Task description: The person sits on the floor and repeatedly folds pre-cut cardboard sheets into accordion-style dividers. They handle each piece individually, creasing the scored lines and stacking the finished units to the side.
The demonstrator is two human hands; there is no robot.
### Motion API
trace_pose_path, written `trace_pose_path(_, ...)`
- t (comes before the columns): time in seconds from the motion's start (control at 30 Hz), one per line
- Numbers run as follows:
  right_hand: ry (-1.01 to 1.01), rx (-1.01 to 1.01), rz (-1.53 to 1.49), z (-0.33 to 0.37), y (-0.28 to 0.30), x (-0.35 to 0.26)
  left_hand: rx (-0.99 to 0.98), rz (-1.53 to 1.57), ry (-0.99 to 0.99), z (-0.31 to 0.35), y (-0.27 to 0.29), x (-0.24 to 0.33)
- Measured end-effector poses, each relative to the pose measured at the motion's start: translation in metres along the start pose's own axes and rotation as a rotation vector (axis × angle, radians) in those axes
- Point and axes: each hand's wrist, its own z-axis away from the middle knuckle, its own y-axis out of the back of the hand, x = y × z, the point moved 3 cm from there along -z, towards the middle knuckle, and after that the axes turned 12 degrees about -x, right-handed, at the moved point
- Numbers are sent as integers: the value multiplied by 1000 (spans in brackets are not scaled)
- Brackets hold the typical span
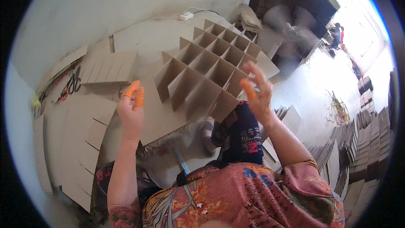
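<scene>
We find open grid of grey-brown cardboard dividers on pale flat bench, between both hands. Left hand, apart from grid: orange-covered fingers close together, contact between them we cannot tell. Right hand, blurred: fingers spread beside grid's right edge; touch unclear. Slotted grey cardboard pieces lie left, near dark-handled scissors.

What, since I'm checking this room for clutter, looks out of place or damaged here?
A loose tangle of coloured strips lies on the floor at the right, looking untidy beside the more orderly cardboard stacks. The cardboard divider shows no obvious damage.
</scene>
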Motion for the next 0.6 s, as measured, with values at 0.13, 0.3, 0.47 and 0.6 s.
trace_pose_path(0.13, -279, 354, 327, -20, 17, 78, -104, 117, 219, -5, -19, -30)
trace_pose_path(0.3, -560, 63, -360, -12, -27, 122, -408, 227, 10, 16, -73, 22)
trace_pose_path(0.47, -490, -406, -259, -12, -81, 9, -914, 291, -94, 71, -130, 38)
trace_pose_path(0.6, -525, -491, -506, 0, -43, 34, -954, -40, -263, 73, -126, 46)
